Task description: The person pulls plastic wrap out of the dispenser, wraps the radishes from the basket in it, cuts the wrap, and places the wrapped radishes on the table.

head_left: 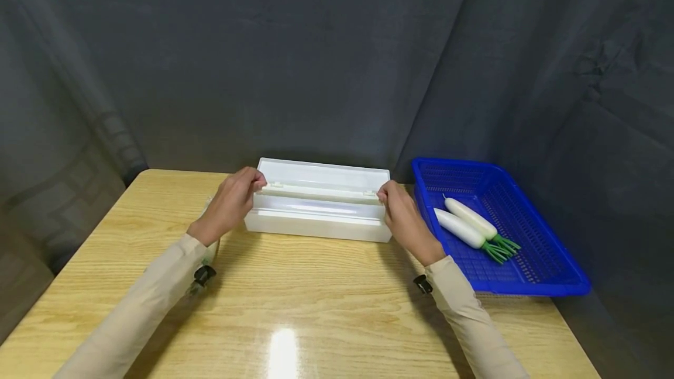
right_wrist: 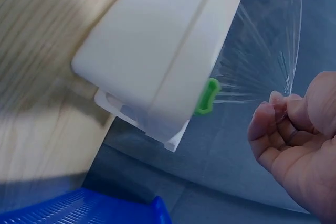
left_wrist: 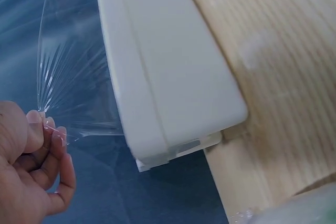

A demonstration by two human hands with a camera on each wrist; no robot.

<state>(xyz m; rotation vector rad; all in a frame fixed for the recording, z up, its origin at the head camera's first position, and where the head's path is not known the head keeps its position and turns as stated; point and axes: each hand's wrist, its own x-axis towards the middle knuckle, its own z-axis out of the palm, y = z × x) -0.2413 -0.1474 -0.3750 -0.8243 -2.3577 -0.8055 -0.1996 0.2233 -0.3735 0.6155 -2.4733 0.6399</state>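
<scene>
A long white cling film dispenser box (head_left: pixel 316 227) lies across the far part of the table. Above its left end, my left hand (head_left: pixel 231 200) pinches one corner of the clear cling film (left_wrist: pixel 63 77) between thumb and fingertips. My right hand (head_left: pixel 406 218) pinches the opposite corner in the same way, above the right end. Between the hands and the box the film is stretched, with creases fanning out from each pinch. A green slider (right_wrist: pixel 208 96) shows at the box's edge in the right wrist view. The film is barely visible from the head view.
On the right stands a blue plastic basket (head_left: pixel 547 238) holding two white radishes (head_left: pixel 468 215) with green stems. A pale, green-tinged thing in clear wrap (left_wrist: pixel 299 208) lies partly hidden beneath my left forearm. A dark curtain (head_left: pixel 295 63) hangs behind the wooden table (head_left: pixel 326 297).
</scene>
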